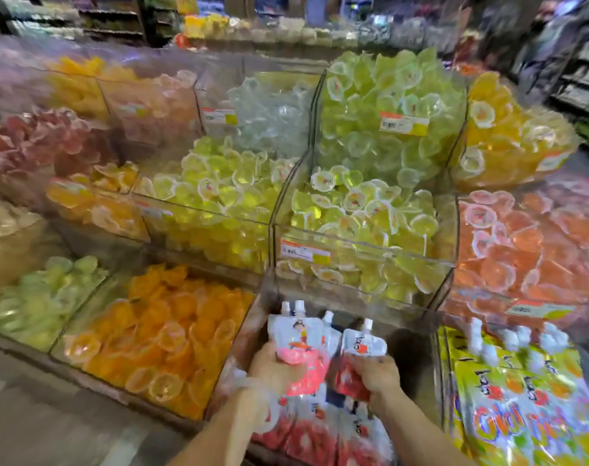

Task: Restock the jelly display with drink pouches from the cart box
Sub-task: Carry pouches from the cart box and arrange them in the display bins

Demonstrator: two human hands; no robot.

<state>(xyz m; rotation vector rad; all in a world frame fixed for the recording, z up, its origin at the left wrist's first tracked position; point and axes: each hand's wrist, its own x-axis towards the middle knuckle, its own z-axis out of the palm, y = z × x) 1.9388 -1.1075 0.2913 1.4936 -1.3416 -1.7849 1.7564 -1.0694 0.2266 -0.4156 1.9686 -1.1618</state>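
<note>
Since there's only the head view to go on, here's how it looks: the clear bin [417, 361] at the front edge of the jelly display [363, 237] is maybe half stocked, with red drink pouches [323, 428] already lying along its near edge and bare space toward the back wall. The left hand [274, 368] is wrapped around a small stack of red-and-white pouches [303, 344], spouts pointing away, and the right hand [377, 375] pinches one more pouch [360, 351] just beside them, both over the bin. Yellow pouches [521, 398] fill the neighbouring bin on the right. The cart box isn't in view, so can't tell what's left in it.
</note>
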